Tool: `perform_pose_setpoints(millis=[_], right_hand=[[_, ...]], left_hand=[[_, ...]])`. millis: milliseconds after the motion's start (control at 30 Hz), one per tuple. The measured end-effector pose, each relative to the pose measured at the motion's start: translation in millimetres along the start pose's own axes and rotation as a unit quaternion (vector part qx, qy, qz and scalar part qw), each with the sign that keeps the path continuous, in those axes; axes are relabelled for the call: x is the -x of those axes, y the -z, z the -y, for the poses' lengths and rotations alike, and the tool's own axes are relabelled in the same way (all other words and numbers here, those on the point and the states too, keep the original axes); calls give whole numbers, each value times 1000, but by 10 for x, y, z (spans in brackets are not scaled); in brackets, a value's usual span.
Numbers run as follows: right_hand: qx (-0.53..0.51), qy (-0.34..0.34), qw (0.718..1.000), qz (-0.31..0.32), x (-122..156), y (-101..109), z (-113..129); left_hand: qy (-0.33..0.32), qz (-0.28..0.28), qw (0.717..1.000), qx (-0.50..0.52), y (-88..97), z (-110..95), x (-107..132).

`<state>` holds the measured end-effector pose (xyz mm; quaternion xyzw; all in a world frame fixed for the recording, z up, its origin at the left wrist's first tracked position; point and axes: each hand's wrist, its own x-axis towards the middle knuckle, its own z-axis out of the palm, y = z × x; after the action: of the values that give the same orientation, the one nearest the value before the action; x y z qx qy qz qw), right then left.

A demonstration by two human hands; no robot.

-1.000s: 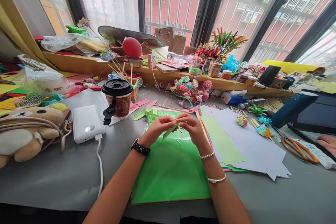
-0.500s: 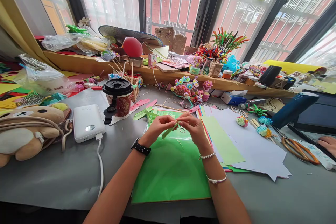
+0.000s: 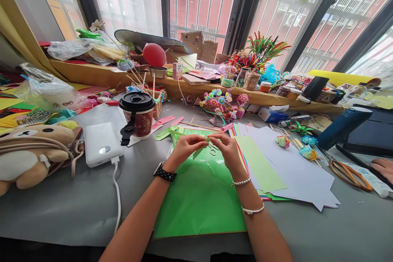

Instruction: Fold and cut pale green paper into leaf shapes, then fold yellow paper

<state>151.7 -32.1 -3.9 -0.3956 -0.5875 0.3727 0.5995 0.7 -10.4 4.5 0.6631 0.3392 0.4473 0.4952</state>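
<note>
Above a green plastic-covered sheet (image 3: pixel 199 204), my left hand (image 3: pixel 188 149) and my right hand (image 3: pixel 225 147) meet fingertip to fingertip. Between them is a narrow light green paper strip (image 3: pixel 197 153). My left fingers pinch it, and its free end slants down below them. The thumb and index finger of my right hand are closed on its upper part; the fold there is mostly hidden by the fingers. White-handled scissors (image 3: pixel 212 151) lie on the green sheet beneath my right hand. A thin green paper scrap (image 3: pixel 210 168) rests nearer to me.
Left stand a lidded coffee cup (image 3: pixel 137 114), a white power bank (image 3: pixel 103 144) with a cable and a plush bear (image 3: pixel 33 155). To the right lie white paper sheets (image 3: pixel 288 163), orange-handled scissors (image 3: pixel 350 174) and another person's hand (image 3: pixel 383 168). Craft flowers (image 3: pixel 219 104) sit behind.
The green strip has turned in my fingers, and less of its hanging end shows. My right fingertips have shifted slightly up along it.
</note>
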Motion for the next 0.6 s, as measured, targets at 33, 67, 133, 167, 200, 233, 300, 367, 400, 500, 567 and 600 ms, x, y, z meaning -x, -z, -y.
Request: perform_pose_setpoints(millis=[33,67,133,167,200,233,300,367,400,500,567,600], right_hand=[[0,-7,1000,1,-1,-2,-7],[2,-13,1000,-2,-3,-4,-13],[8,-21,1000,-10,-8,-6,-19],[13,-22,1000,-15,-11,-6,-20],[19,-21,999,-20,-13,-7,-19],[25,-20,999,-25,-15,-8,-17],[37,-12,999,-32,-13,-14,-11],[45,-2,998,-36,-4,-26,-9],[45,4,998,-38,2,-33,-11],[41,11,998,-44,17,-53,-24],[40,5,998,-45,17,-57,-35],[41,1,998,-45,13,-54,-40]], left_hand=[[-1,-5,1000,-3,-2,5,0],[0,-10,1000,-6,-3,7,0],[4,-15,1000,-11,-2,6,1],[7,-15,1000,-11,-2,3,2],[11,-14,1000,-12,-1,0,3],[14,-13,1000,-10,-1,-2,3],[20,-11,1000,-6,-2,-5,2],[26,-5,1000,-1,-4,-4,0],[30,0,1000,2,-6,-2,-1],[41,12,999,15,-11,2,-2],[51,12,998,24,-13,3,0],[56,12,998,29,-13,3,1]])
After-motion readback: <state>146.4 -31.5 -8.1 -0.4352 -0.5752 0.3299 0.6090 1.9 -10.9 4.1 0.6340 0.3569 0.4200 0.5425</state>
